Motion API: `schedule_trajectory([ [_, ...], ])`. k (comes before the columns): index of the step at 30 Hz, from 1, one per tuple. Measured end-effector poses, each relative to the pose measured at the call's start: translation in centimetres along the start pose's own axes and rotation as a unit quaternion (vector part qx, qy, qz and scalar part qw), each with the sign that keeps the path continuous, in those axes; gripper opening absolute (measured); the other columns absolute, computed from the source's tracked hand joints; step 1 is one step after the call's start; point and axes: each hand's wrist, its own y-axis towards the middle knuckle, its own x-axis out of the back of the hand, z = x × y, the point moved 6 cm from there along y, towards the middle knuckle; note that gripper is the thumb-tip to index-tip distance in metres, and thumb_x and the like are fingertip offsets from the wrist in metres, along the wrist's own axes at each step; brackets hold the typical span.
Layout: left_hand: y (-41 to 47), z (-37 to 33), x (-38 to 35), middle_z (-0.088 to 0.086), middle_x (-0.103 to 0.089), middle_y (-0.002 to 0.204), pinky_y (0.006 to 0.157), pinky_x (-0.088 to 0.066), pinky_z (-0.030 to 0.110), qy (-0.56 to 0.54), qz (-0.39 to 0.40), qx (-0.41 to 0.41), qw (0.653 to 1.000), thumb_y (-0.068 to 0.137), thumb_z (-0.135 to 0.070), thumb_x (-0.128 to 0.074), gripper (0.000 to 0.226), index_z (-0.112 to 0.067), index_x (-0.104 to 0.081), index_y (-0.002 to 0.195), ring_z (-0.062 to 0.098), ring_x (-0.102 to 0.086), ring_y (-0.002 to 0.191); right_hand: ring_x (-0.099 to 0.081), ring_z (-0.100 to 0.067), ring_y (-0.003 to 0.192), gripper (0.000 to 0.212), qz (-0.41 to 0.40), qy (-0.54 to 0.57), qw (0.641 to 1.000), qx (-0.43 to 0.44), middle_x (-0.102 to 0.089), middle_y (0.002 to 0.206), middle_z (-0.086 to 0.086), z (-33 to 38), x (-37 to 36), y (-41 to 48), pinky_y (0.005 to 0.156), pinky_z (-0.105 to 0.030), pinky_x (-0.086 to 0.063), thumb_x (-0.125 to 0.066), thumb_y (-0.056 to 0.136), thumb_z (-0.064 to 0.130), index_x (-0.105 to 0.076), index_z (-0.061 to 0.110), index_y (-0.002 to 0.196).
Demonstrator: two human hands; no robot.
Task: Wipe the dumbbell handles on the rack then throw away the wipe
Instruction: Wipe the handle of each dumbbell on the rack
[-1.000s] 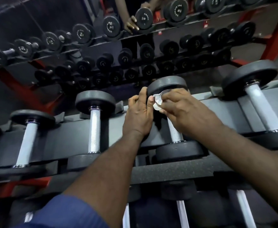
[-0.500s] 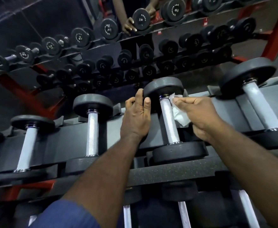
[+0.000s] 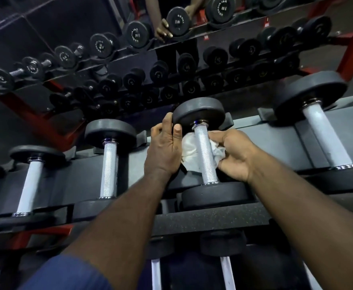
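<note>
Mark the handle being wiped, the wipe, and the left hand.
handle (image 3: 205,158), head view: middle of the knurled shaft.
wipe (image 3: 189,150), head view: white fold left of the handle.
left hand (image 3: 163,152), head view: back of the hand, fingers on the dumbbell head (image 3: 198,110).

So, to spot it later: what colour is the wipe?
The wipe is white with faint brownish marks; head view.

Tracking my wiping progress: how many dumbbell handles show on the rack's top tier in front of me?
4: first handle far left, second handle beside it, third handle over the wipe, fourth handle far right. More may lie off-frame left.
</note>
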Motion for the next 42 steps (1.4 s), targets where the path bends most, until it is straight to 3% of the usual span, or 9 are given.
schedule_trajectory([
  [4,0.1,-0.2,0.0,-0.003,-0.039,0.144,0.093,-0.046,0.038,-0.004,-0.004,-0.009,1.0,0.098,-0.073,-0.018,0.061,-0.052,-0.02,0.156,0.019,-0.055,0.112,-0.07,-0.031,0.107,0.031,-0.016,0.006,0.999,0.041,-0.07,0.119,-0.02,0.8,1.9,0.5,0.102,-0.047,-0.052,-0.058,0.092,-0.004,-0.066,-0.006,0.122],
  [8,-0.1,-0.1,0.0,-0.004,-0.038,0.144,0.092,-0.048,0.038,0.0,-0.007,0.003,1.0,0.105,-0.064,-0.024,0.057,-0.048,-0.021,0.159,0.013,-0.051,0.107,-0.065,-0.033,0.093,0.026,0.004,-0.059,0.998,0.031,-0.07,0.106,-0.02,-0.2,0.4,0.3,0.087,-0.046,-0.054,-0.049,0.103,0.007,-0.068,-0.005,0.116],
  [13,-0.1,-0.2,0.0,-0.005,-0.038,0.144,0.092,-0.049,0.039,-0.003,-0.005,-0.004,1.0,0.1,-0.071,-0.02,0.061,-0.05,-0.021,0.157,0.013,-0.052,0.109,-0.07,-0.023,0.085,0.014,-0.077,-0.177,0.956,0.221,-0.076,0.088,-0.004,1.7,1.7,-0.3,0.073,-0.038,-0.057,-0.064,0.097,0.012,-0.077,0.008,0.101],
  [18,-0.1,-0.1,0.2,-0.005,-0.039,0.143,0.09,-0.049,0.038,-0.003,-0.008,-0.008,1.0,0.099,-0.071,-0.019,0.062,-0.05,-0.022,0.157,0.014,-0.054,0.108,-0.07,0.005,0.094,0.018,-0.144,-0.435,0.756,0.467,-0.077,0.102,0.012,3.7,-1.2,-4.6,0.092,-0.011,-0.051,-0.074,0.092,0.022,-0.08,0.021,0.109],
  [23,0.1,0.2,0.2,-0.005,-0.04,0.14,0.096,-0.051,0.041,-0.019,-0.003,-0.005,1.0,0.102,-0.069,-0.026,0.055,-0.054,-0.024,0.155,0.019,-0.057,0.115,-0.072,-0.03,0.08,0.036,-0.098,-0.683,0.507,0.516,-0.078,0.097,-0.004,3.2,-4.5,-5.7,0.064,-0.038,-0.058,-0.072,0.084,0.006,-0.074,0.023,0.116],
  [30,0.2,0.5,0.4,-0.004,-0.045,0.135,0.098,-0.05,0.039,-0.055,-0.01,-0.019,0.998,0.108,-0.058,-0.032,0.047,-0.052,-0.035,0.155,0.018,-0.058,0.111,-0.061,-0.018,0.104,0.033,0.019,-0.84,0.361,0.405,-0.066,0.111,0.006,1.9,-7.9,-5.2,0.081,-0.031,-0.047,-0.04,0.092,0.01,-0.063,0.025,0.11],
  [32,0.3,0.5,0.4,-0.007,-0.046,0.132,0.095,-0.05,0.039,-0.054,-0.009,-0.017,0.998,0.108,-0.059,-0.029,0.047,-0.053,-0.037,0.154,0.017,-0.058,0.108,-0.059,-0.021,0.104,0.028,0.04,-0.874,0.3,0.38,-0.065,0.108,-0.002,1.3,-9.1,-4.2,0.092,-0.029,-0.034,-0.035,0.099,0.014,-0.062,0.019,0.105],
  [36,0.3,0.8,0.6,-0.009,-0.046,0.127,0.091,-0.05,0.038,-0.074,-0.006,-0.018,0.997,0.108,-0.062,-0.024,0.045,-0.057,-0.038,0.15,0.015,-0.056,0.103,-0.059,-0.032,0.109,0.034,0.02,-0.942,0.166,0.29,-0.062,0.116,-0.01,0.5,-9.9,-4.5,0.089,-0.042,-0.045,-0.032,0.101,0.012,-0.062,0.01,0.115],
  [42,0.4,0.6,0.6,-0.005,-0.047,0.131,0.095,-0.049,0.038,-0.082,0.001,-0.013,0.997,0.107,-0.063,-0.025,0.045,-0.057,-0.039,0.149,0.018,-0.057,0.111,-0.053,-0.029,0.127,0.038,-0.003,-0.975,0.09,0.202,-0.062,0.132,-0.011,-0.7,-10.9,-4.2,0.111,-0.043,-0.031,-0.035,0.105,0.021,-0.064,0.012,0.127],
])
